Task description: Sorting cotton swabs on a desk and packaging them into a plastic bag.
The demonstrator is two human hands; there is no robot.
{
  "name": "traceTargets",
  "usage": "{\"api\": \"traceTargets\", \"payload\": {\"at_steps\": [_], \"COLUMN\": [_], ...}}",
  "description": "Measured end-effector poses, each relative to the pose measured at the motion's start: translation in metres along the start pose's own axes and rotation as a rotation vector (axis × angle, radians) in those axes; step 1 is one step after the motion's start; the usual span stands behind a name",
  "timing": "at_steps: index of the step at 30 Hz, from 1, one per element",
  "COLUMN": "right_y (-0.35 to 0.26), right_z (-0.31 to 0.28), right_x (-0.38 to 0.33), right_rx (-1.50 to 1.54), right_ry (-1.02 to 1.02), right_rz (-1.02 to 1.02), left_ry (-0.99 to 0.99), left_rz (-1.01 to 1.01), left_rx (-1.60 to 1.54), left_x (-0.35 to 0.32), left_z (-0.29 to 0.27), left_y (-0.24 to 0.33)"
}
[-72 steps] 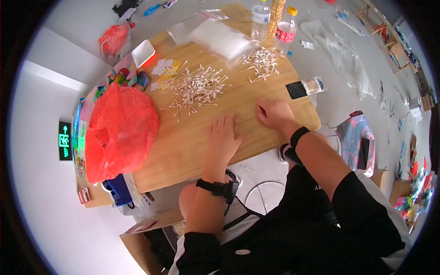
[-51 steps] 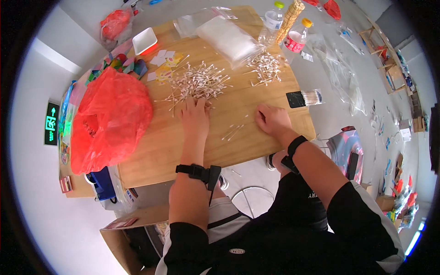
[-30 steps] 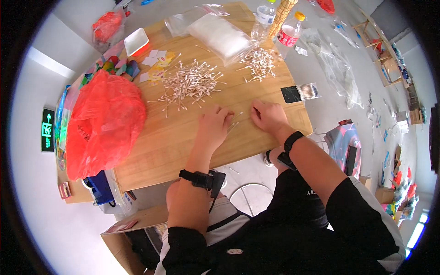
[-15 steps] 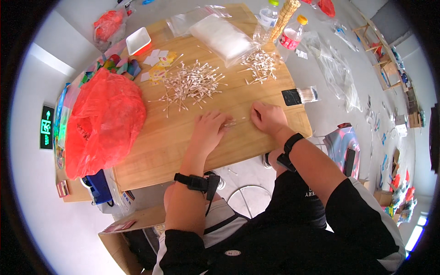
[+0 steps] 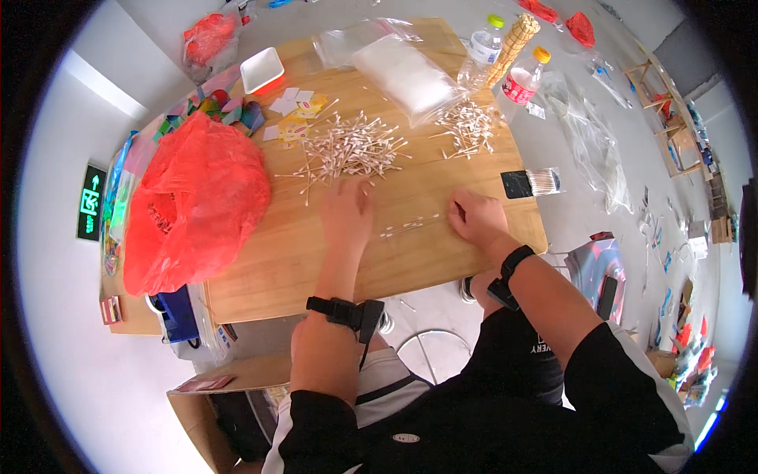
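A large loose pile of cotton swabs (image 5: 353,146) lies on the wooden table (image 5: 316,276). At its near edge is my left hand (image 5: 347,212), fingers stretched toward the swabs and the thumb apart. My right hand (image 5: 478,216) rests on the table to the right, its fingers curled closed. Whatever it may hold is hidden. Between my hands, several separate swabs (image 5: 407,227) lie in a loose slanting row. A smaller heap of swabs (image 5: 467,129) sits farther back on the right. Near the right edge lies a pack of swabs (image 5: 543,182) with a black end.
A red plastic bag (image 5: 205,205) bulges on the left. Behind the piles are a white tray (image 5: 262,69), small cards (image 5: 292,103), clear plastic bags (image 5: 407,75), a green-capped bottle (image 5: 483,51), a yellow-capped bottle (image 5: 523,79) and a woven roll (image 5: 517,43).
My left hand has moved from the loose swabs between my hands forward to the big pile, uncovering them. My right hand stays curled. The whole view has shifted slightly.
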State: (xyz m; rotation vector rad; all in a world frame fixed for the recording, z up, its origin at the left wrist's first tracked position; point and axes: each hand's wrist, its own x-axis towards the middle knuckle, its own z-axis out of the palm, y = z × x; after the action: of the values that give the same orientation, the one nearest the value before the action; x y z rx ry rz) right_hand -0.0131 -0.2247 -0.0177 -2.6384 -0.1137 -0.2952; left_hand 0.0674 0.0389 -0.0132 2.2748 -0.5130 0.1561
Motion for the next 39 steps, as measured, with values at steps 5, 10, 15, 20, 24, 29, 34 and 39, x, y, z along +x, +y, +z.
{"api": "traceTargets", "payload": {"at_steps": [5,10,15,20,24,29,34,39], "right_y": [0.007,0.008,0.008,0.013,0.008,0.008,0.006,0.009], "right_z": [0.001,0.003,0.007,0.006,0.004,0.002,0.005,0.003], "right_x": [-0.002,-0.002,-0.003,-0.005,-0.003,-0.005,-0.002,-0.004], "right_rx": [-0.025,-0.008,-0.012,-0.053,0.000,-0.023,-0.030,-0.038], "right_ry": [0.010,-0.008,-0.011,-0.015,-0.020,0.014,0.024,0.017], "right_rz": [-0.004,0.011,0.017,0.016,0.008,0.003,-0.003,0.005], "left_ry": [0.195,0.178,0.209,0.201,0.201,0.339,0.192,0.147], "left_rz": [-0.036,0.131,0.111,0.102,0.121,0.196,0.207,0.224], "left_rx": [0.300,0.454,0.492,0.341,0.211,0.170,0.263,0.421], "left_x": [0.008,0.016,0.023,0.035,0.039,0.041,0.040,0.035], "left_z": [-0.003,0.017,0.034,0.030,0.025,0.013,0.001,0.005], "left_y": [-0.013,0.007,-0.003,-0.017,-0.037,-0.012,-0.013,-0.001]}}
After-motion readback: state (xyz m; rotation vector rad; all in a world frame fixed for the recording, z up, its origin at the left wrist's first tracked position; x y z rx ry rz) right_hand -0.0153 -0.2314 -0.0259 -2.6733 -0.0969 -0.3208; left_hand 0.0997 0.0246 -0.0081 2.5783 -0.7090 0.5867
